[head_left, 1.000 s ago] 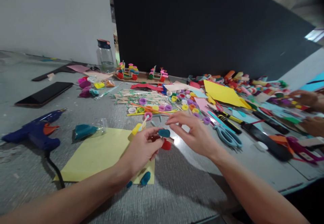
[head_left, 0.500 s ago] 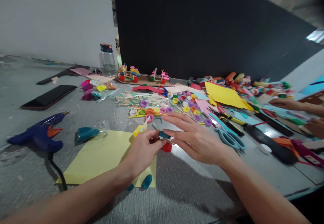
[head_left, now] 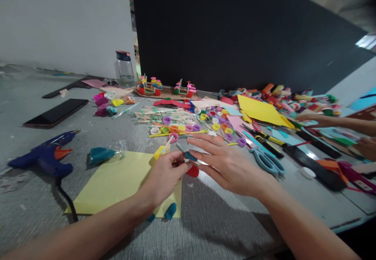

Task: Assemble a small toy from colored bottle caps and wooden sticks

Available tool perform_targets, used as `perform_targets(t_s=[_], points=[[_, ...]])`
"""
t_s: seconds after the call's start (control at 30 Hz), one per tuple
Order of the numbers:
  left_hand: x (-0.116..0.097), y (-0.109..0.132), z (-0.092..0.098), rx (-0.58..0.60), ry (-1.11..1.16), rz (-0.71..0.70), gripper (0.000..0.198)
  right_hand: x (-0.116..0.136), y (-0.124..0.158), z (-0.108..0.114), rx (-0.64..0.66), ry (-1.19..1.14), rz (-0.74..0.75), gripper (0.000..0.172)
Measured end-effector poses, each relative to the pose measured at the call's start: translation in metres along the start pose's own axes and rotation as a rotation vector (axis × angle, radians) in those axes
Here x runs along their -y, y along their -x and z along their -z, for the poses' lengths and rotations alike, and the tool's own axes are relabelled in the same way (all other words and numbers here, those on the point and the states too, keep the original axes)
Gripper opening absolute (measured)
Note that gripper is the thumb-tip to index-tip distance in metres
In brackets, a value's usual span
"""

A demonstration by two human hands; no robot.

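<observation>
My left hand [head_left: 164, 174] is closed, thumb and fingers pinching a small stick-and-bottle-cap model in front of me. A piece of dark blue clay [head_left: 190, 156] sits on the model between my two hands. My right hand [head_left: 225, 162] has its fingertips pressed at that clay, its upper fingers stretched out. Under the hands shows a red cap [head_left: 193, 171]; a yellow piece [head_left: 159, 152] and a pink cap [head_left: 173, 137] with a stick stand just beyond my left hand. Most of the model is hidden by my fingers. Two blue clay lumps [head_left: 170, 211] lie at the yellow paper [head_left: 114, 185].
At left lie a blue glue gun [head_left: 47, 154], a bagged blue clay [head_left: 101, 155] and a phone [head_left: 57, 112]. Bottle caps and sticks [head_left: 170, 115] spread ahead. Scissors [head_left: 267, 161] and pliers [head_left: 264, 140] lie right. Another person's hands [head_left: 320, 120] are at far right.
The blue clay and red cap have shifted very slightly between my fingers. At far right, the other person's hand has reached further left.
</observation>
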State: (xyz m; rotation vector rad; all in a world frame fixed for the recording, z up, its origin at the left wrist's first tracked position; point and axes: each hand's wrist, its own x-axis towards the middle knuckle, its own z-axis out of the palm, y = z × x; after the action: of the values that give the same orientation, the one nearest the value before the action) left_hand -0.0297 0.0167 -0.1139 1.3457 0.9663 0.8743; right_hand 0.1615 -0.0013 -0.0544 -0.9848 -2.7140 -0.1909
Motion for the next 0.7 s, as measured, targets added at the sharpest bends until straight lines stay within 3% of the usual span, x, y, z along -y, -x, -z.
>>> perform_targets(t_s=[0.37, 0.6, 0.7], points=[[0.0027, -0.0009, 0.0015, -0.003, -0.039, -0.017, 0.009, 0.0006, 0.0026, -0.0004, 0.059, 0.017, 0.021, 0.033], [0.0028, 0.0001, 0.0015, 0.003, -0.011, -0.006, 0.014, -0.0054, 0.0040, 0.0009, -0.033, -0.051, 0.000, 0.037], [0.0028, 0.0002, 0.0015, 0.009, -0.032, -0.008, 0.012, -0.0060, 0.0044, 0.0020, 0.000, -0.031, 0.013, 0.034]])
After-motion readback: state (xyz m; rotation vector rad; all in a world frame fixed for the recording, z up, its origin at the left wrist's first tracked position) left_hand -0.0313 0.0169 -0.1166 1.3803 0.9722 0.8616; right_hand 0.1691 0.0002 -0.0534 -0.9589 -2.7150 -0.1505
